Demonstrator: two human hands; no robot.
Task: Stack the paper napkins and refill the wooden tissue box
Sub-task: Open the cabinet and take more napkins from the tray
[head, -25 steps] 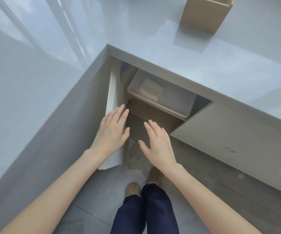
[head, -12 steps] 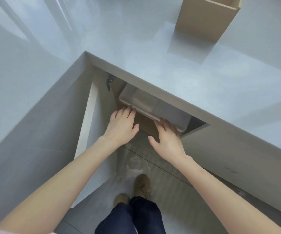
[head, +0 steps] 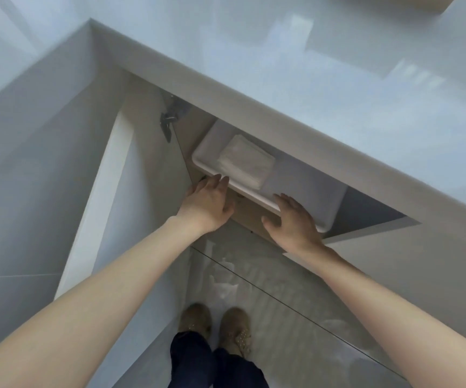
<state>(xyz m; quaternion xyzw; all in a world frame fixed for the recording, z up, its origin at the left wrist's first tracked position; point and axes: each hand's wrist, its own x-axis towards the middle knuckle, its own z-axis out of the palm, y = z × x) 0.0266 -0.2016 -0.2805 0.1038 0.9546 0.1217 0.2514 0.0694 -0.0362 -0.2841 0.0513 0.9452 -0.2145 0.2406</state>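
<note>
Both hands on the smooth white plastic bin [head: 304,189] under the glossy worktop [head: 310,88]: left hand [head: 208,204] and right hand [head: 295,222], grip loose, fingers spread. Inside, soft folded napkins [head: 244,161].

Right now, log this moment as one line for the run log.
phase: fetching napkins | left hand: on white bin rim | right hand: on bin front edge | napkin stack: inside bin | cabinet door: open
</note>
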